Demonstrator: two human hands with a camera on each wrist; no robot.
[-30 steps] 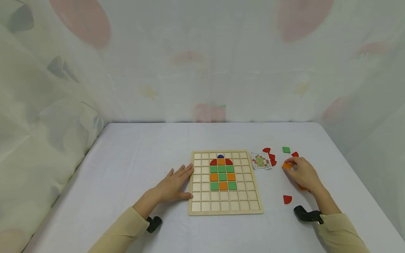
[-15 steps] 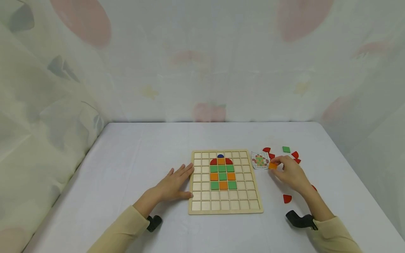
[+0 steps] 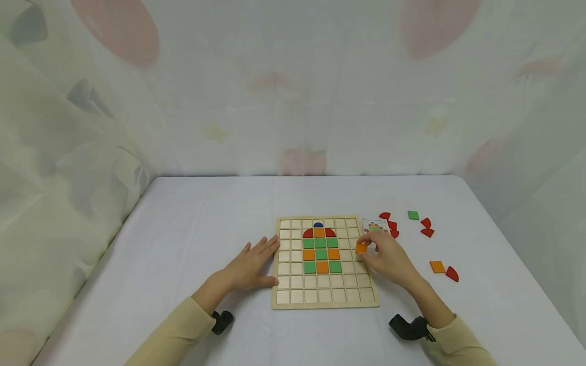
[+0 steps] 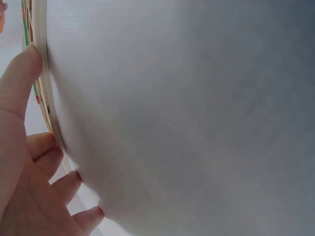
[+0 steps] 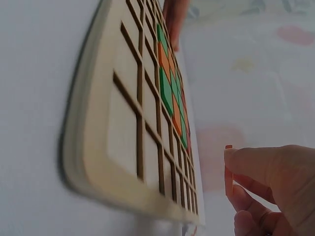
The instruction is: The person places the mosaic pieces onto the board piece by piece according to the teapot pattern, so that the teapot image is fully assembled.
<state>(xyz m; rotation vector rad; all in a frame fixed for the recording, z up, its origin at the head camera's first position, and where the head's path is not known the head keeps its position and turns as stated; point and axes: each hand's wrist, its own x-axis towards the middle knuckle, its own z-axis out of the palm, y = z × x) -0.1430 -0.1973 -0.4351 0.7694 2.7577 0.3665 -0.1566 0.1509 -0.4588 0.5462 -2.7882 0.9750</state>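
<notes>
Head view, far left of the frame: a pale cloth [image 3: 59,152] with grey printed shapes sloped down beside the desk [image 3: 220,213]. Lower left, a beige sleeve [image 3: 176,333] and a black device [image 3: 223,322] led up to the left hand [image 3: 249,267]; its grip was apart, fingers spread, fingertips and thumb touching the left edge of the wooden grid board [image 3: 316,305]. That board lay just below centre; its middle columns bore a blue half-round [image 3: 318,224], then a row of red, orange and red, then green, orange and green squares in three rows. Over the board's right side was an orange square [image 3: 361,247], pinched between thumb and fingers by the right hand [image 3: 389,256]; right wrist view showed it edge-on and apart from the board. Just above that hand lay a partly hidden pattern card [image 3: 369,222], with three red pieces [image 3: 385,215] beside it. Farther right were a green square [image 3: 413,215], two red wedges [image 3: 428,232], and, lower, a second orange square [image 3: 437,267] near a lone red wedge [image 3: 452,274].
</notes>
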